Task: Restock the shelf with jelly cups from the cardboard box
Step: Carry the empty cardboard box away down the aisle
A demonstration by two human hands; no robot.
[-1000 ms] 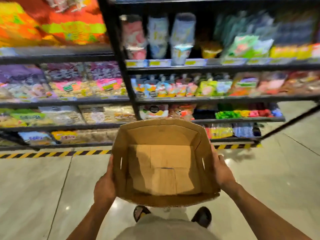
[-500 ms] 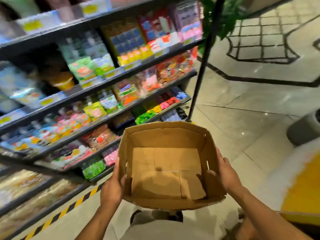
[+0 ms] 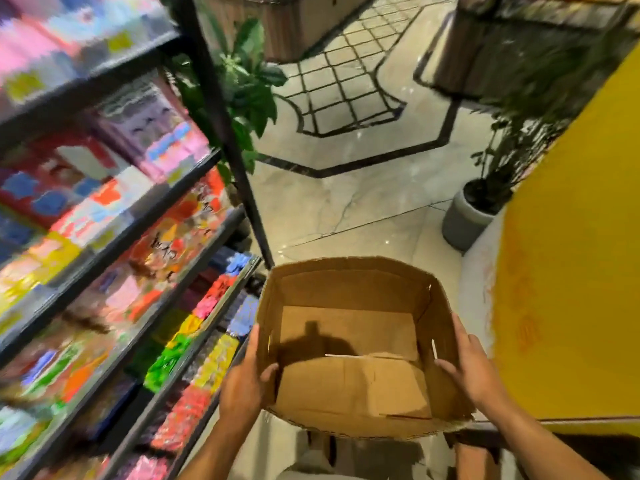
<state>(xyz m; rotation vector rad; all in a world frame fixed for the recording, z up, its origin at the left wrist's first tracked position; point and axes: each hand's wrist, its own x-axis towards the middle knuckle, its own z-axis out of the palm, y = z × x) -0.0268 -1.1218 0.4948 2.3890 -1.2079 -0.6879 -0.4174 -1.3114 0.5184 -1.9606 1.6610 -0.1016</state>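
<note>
- Cardboard box (image 3: 349,341) is showing 0 jelly cups inside.
- My left hand (image 3: 247,381) and right hand (image 3: 469,370) are pinching its side walls beside the shelf (image 3: 225,140).
- Restocking is looking finished, I judge.

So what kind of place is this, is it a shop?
Most likely a shop, in a snack or sweets aisle. A tall black rack holds rows of bright packets, and a person holds an empty cardboard box beside it, as if for restocking.
</note>
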